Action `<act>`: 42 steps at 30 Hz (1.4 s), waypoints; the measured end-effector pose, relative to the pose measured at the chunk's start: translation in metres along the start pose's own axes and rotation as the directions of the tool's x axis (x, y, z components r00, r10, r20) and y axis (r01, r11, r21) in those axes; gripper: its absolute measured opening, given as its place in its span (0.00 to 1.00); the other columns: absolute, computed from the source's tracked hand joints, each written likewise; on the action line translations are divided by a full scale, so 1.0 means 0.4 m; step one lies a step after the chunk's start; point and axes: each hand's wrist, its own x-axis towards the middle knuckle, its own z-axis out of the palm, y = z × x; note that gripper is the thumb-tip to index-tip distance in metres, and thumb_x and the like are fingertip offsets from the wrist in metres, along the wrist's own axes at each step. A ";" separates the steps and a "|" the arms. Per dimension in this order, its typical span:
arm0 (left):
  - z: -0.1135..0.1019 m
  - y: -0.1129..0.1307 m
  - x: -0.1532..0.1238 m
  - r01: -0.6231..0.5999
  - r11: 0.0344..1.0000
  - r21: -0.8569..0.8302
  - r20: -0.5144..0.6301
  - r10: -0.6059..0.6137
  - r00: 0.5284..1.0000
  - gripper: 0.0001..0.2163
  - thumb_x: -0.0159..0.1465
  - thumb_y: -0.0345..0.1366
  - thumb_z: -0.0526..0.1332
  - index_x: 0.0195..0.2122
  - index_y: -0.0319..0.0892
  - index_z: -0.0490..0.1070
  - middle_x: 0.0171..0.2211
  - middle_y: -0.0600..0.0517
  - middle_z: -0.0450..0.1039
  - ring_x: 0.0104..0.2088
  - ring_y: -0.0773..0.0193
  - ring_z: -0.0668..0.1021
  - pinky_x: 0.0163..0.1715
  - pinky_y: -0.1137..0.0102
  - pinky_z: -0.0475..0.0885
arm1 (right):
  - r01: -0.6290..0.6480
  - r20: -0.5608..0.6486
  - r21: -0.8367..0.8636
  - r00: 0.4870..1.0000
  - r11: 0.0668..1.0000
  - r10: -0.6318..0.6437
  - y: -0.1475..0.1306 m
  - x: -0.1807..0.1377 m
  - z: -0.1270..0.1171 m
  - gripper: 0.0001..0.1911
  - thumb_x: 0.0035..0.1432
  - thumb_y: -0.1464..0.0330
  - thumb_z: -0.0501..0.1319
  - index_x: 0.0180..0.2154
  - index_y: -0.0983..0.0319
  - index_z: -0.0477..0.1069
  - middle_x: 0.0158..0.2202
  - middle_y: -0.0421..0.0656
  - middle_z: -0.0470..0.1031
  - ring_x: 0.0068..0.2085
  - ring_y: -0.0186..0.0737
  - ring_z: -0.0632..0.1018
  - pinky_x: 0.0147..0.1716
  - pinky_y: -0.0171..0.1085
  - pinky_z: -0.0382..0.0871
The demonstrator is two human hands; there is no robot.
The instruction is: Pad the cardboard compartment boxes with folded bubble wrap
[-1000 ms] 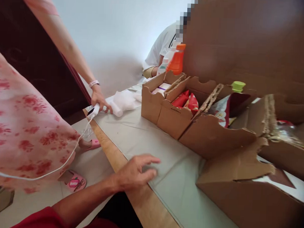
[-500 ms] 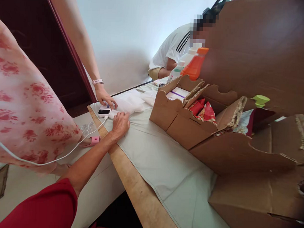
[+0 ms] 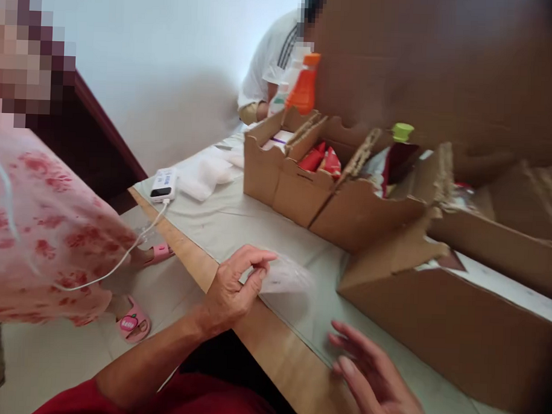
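My left hand (image 3: 237, 284) is closed, thumb and fingers pinching a small translucent plastic bag (image 3: 286, 275), which is blurred and hangs out to the right over the table's front edge. My right hand (image 3: 378, 379) is at the lower right with its fingers apart and nothing in it, separate from the bag. Farther back on the cloth-covered table (image 3: 239, 224) lies a white power bank (image 3: 163, 185) with a dark display and a white cable (image 3: 134, 253) plugged in. Beside it are crumpled translucent plastic bags (image 3: 209, 174).
A row of cardboard bins (image 3: 325, 215) on the right holds red packets (image 3: 320, 160) and other packages. Orange (image 3: 304, 84) and white bottles stand behind. One person in a floral dress (image 3: 44, 235) stands left; another in a white shirt (image 3: 269, 62) bends beyond the table.
My left hand has come back from beside the power bank toward me and now pinches a plastic bag. My right hand has entered view. The other person's hand has left the power bank.
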 end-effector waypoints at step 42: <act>0.227 0.017 -0.007 -0.166 0.865 0.474 0.530 -0.130 0.838 0.07 0.58 0.38 0.70 0.34 0.42 0.75 0.37 0.44 0.76 0.43 0.48 0.77 0.46 0.56 0.75 | -0.011 -0.260 -0.782 0.914 0.623 -0.311 0.039 -0.098 -0.245 0.27 0.64 0.46 0.56 0.48 0.59 0.78 0.53 0.52 0.79 0.52 0.57 0.79 0.48 0.53 0.74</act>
